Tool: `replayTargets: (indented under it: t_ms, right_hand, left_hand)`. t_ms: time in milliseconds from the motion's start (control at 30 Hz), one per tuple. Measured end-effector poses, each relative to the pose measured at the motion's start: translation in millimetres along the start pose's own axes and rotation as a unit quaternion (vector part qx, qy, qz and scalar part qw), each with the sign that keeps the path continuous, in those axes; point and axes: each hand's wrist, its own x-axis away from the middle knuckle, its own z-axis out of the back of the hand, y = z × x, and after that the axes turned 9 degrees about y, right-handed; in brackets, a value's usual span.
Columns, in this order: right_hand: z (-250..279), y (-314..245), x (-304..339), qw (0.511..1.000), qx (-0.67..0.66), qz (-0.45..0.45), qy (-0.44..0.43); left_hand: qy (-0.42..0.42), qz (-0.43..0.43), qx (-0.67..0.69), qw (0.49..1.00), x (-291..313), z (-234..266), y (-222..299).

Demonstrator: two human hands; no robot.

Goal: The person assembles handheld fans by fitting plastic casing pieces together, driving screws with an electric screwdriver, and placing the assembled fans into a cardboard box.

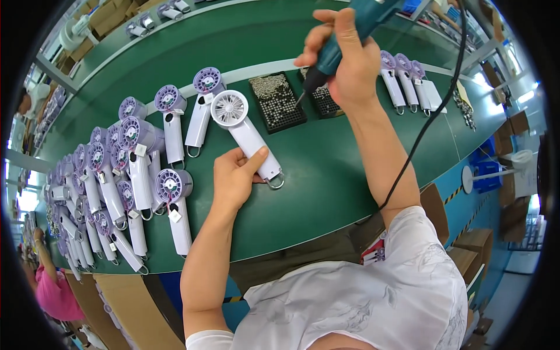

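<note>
My left hand (236, 177) is closed on the lower handle of a white handheld fan (249, 140), its round head pointing away from me and its metal loop towards me. In my right hand (353, 70) is a teal electric screwdriver (331, 56), tilted with its black nose down. The bit's tip is by a black screw tray (277, 102) with a grid of holes and a heap of small screws. A second screw tray (326, 102) is partly hidden behind the screwdriver and my hand.
Many purple-headed handheld fans (137, 134) crowd the green table's (309, 175) left side. Several more fans (402, 81) lie at the right, beside a bundle of metal loops (464, 108). A black cable (426, 125) hangs along my right forearm. Another person in pink (58, 291) is at far left.
</note>
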Motion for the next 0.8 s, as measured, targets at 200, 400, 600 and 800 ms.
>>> replayTargets:
  t_ms: [200, 400, 600, 800]
  right_hand:
    - [3, 29, -1, 0.987, -0.137, -0.083, -0.032]
    - [-2, 29, 3, 0.981, -0.154, -0.119, -0.018]
    - [-2, 41, 5, 0.976, -0.18, -0.116, -0.023]
    - [1, 51, 18, 0.998, -0.053, -0.033, -0.025]
  left_hand:
    - [0.013, 0.02, 0.001, 1.0, -1, -2, 4]
    - [0.014, 0.026, 0.008, 1.0, -3, -3, 8]
    - [0.006, 0.031, -0.003, 0.999, -6, -3, 10]
    - [0.01, 0.032, -0.005, 0.999, -5, -3, 10]
